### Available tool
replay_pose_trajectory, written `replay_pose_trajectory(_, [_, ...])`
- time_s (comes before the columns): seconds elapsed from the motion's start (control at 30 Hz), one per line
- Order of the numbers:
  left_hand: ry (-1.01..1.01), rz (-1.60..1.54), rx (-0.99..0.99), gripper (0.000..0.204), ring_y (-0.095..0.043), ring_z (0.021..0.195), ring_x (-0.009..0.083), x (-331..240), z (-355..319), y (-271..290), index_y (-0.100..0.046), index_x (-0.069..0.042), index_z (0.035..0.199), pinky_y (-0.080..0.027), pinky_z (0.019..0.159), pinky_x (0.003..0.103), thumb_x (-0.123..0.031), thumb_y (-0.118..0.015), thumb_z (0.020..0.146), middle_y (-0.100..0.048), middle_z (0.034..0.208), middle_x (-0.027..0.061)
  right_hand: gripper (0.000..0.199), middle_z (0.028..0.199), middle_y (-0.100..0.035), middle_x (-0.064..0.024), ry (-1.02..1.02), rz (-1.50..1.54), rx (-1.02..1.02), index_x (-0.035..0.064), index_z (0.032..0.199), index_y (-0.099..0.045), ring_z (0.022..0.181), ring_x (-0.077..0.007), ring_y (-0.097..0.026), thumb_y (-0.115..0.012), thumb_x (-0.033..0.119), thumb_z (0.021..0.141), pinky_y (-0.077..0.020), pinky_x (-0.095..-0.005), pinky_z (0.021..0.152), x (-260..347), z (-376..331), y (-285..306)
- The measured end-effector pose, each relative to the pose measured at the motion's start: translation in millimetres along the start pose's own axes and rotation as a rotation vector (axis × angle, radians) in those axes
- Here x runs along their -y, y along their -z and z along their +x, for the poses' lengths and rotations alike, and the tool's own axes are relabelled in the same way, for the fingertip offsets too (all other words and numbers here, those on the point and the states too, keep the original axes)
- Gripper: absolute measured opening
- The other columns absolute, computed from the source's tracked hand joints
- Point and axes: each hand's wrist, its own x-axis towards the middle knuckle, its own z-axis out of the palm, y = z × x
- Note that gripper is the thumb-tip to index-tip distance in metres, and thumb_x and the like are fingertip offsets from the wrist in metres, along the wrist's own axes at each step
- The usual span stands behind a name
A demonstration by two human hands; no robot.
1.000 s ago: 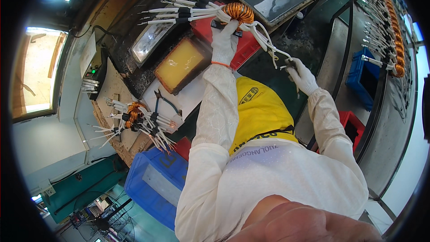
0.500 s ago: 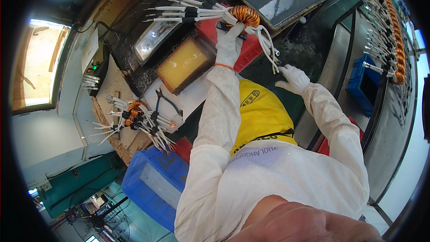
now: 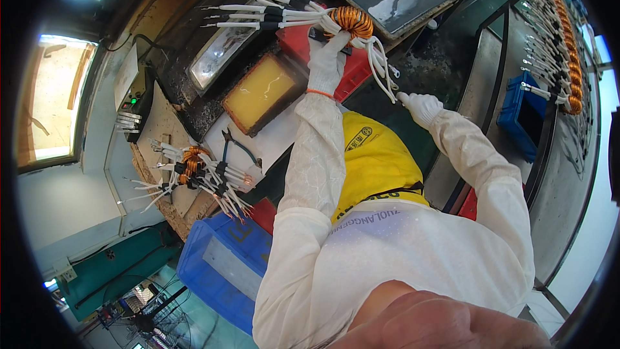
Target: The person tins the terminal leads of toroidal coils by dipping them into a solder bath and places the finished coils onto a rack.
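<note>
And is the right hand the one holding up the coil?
No, the left hand holds the coil, while the right hand is near the ends of its white wires.

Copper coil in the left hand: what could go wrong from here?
The left hand seems to bear the copper coil alone, so it might slip toward the red bin. The long white wires cross the shiny tray in view and could snag there. The hanging wires near the right hand could tangle.

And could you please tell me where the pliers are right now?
In the head view, the pliers lie left of centre, between the yellow block and the pile of wired coils.
</note>
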Motion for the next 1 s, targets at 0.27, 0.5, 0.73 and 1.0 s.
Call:
replay_pose_trajectory(0.27, [0.031, -0.066, -0.001, 0.044, -0.062, 0.107, 0.0206, 2, -1, -1, -0.050, -0.009, 0.128, -0.051, 0.091, 0.036, 0.006, -0.059, 0.088, -0.061, 0.118, 0.0073, 0.061, 0.121, -0.061, -0.0172, 0.221, 0.262, -0.042, 0.0150, 0.136, -0.049, 0.112, -0.0365, -0.060, -0.070, 0.043, 0.086, -0.0495, -0.0455, 0.092, -19, -9, -20])
replay_pose_trajectory(0.5, [-0.006, -0.099, 0.005, 0.045, -0.062, 0.108, 0.0217, 2, 1, 5, -0.050, -0.006, 0.128, -0.051, 0.095, 0.036, 0.010, -0.058, 0.087, -0.061, 0.118, 0.0084, 0.059, 0.120, -0.061, -0.0167, 0.147, 0.187, -0.229, 0.0116, 0.129, -0.057, 0.114, -0.0358, -0.059, -0.072, 0.044, 0.082, -0.0483, -0.0422, 0.094, -69, 4, 49])
replay_pose_trajectory(0.73, [-0.025, -0.068, 0.023, 0.043, -0.062, 0.107, 0.0214, 3, 3, 5, -0.049, -0.007, 0.126, -0.052, 0.095, 0.036, 0.008, -0.059, 0.087, -0.060, 0.117, 0.0078, 0.070, 0.131, -0.058, -0.0213, 0.462, 0.796, -0.726, 0.0031, 0.144, -0.041, 0.123, -0.0286, -0.058, -0.071, 0.031, 0.087, -0.0440, -0.0354, 0.103, 16, 32, 142])
replay_pose_trajectory(1.0, [-0.007, -0.013, 0.017, 0.046, -0.060, 0.112, 0.0223, 10, 3, 18, -0.045, -0.006, 0.130, -0.050, 0.098, 0.036, 0.005, -0.061, 0.089, -0.059, 0.121, 0.0094, 0.061, 0.125, -0.058, -0.0145, 0.375, 0.946, -0.584, 0.0072, 0.140, -0.044, 0.108, -0.0235, -0.060, -0.072, 0.021, 0.087, -0.0488, -0.0327, 0.096, 73, 50, 155])
